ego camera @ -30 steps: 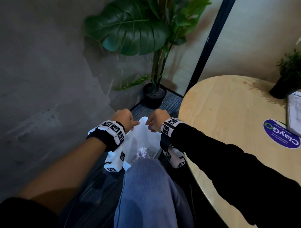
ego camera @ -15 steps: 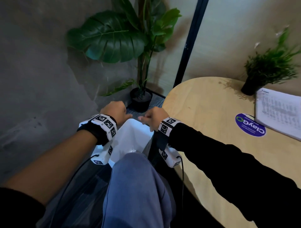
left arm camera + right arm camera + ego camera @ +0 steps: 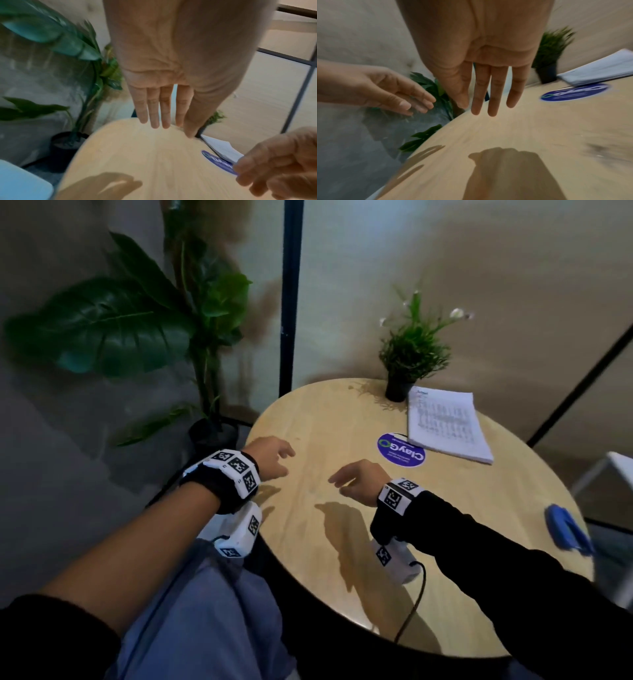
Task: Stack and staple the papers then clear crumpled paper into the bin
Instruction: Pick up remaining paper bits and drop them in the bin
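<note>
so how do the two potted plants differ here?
The big-leaf plant stands on the floor beside the table; the small plant stands on the tabletop, next to the paper stack. The big-leaf plant is far taller, with broad glossy leaves; the small plant has fine, thin foliage and a few pale blooms. Both sit in dark pots.

We read "ClayGo" in white on the round blue sticker; the papers' print is illegible.
</note>
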The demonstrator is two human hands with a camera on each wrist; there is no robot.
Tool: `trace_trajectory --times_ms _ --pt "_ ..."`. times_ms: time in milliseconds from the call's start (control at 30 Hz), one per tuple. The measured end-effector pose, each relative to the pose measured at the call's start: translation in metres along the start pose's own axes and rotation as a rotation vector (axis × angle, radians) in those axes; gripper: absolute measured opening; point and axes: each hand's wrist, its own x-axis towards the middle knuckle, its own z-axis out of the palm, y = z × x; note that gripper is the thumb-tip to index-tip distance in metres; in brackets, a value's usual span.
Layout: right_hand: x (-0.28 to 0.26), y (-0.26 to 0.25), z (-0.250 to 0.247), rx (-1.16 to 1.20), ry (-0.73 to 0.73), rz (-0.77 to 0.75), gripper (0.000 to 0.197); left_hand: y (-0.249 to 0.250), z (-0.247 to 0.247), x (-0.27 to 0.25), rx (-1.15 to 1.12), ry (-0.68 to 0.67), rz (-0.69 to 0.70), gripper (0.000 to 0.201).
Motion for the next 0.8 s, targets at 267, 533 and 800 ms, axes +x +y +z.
trace_trajectory --times_ms 267,533,800 --pt "-0.059 0.117 -0.018 -0.371 -0.033 0.309 0.06 0.07 0.096 0.034 0.257 -0.28 0.063 0.081" --pt "-0.057 0.159 -0.003 -0.536 -0.176 0.557 0.054 0.073 0.151 0.039 0.306 -0.322 0.044 0.101" --pt "-0.03 0.144 0.016 -0.701 -0.14 0.312 0.092 0.104 0.166 0.04 0.331 -0.269 0.096 0.107"
